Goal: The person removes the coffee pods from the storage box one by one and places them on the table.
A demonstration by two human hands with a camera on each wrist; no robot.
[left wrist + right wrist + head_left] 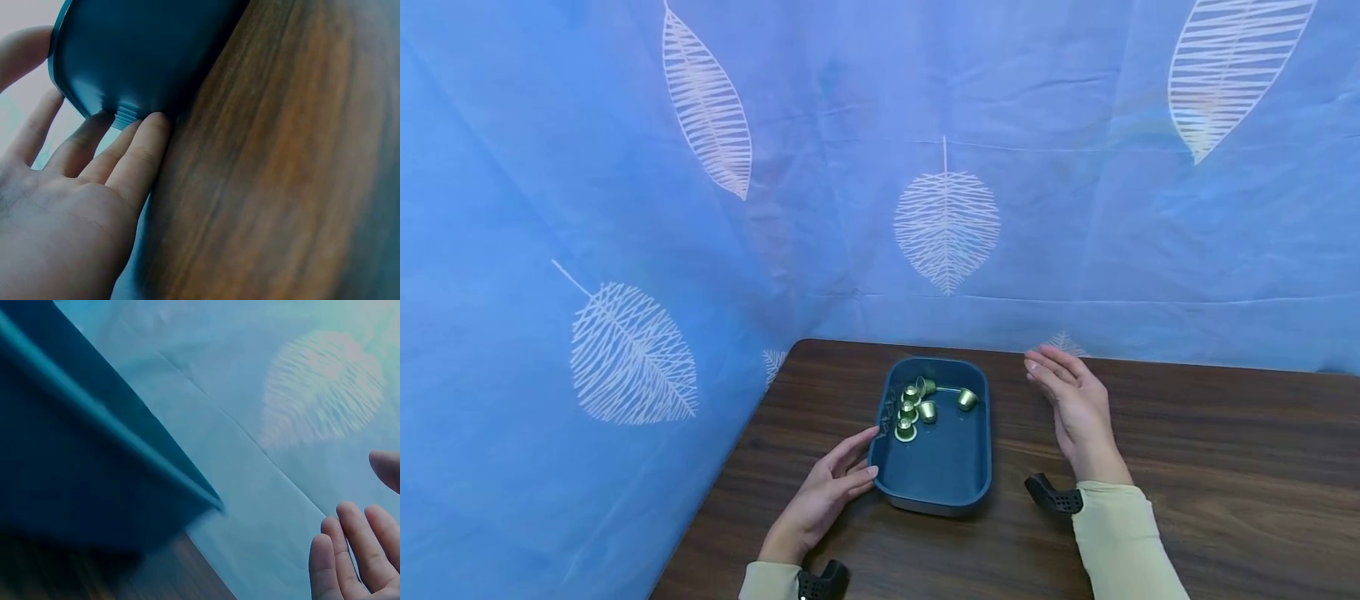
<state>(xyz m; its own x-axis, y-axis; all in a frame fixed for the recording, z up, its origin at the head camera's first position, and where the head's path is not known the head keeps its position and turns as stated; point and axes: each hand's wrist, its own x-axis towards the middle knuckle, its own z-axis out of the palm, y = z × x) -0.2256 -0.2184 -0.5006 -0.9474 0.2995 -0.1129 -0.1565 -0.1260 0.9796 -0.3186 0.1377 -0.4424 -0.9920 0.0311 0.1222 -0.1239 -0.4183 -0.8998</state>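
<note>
A dark blue rectangular tray [936,504] with rounded corners stands on the table, holding several green-gold coffee capsules [927,412]. Most capsules lie towards its left side, one apart near the right wall [967,400]. My left hand [829,493] touches the tray's left side with fingertips and thumb spread along it. In the left wrist view, these fingertips [153,128] rest against the tray's outer wall [144,56]. To the right of the tray, my right hand [1081,410] is raised with extended fingers, holding nothing; the right wrist view shows its fingers [362,544] apart from the tray [94,462].
The dark wooden table [1225,467] reaches far to the right, its left edge close to my left arm. A blue cloth [850,208] with white leaf prints hangs behind and to the left. Black bands [1054,495] sit on both wrists.
</note>
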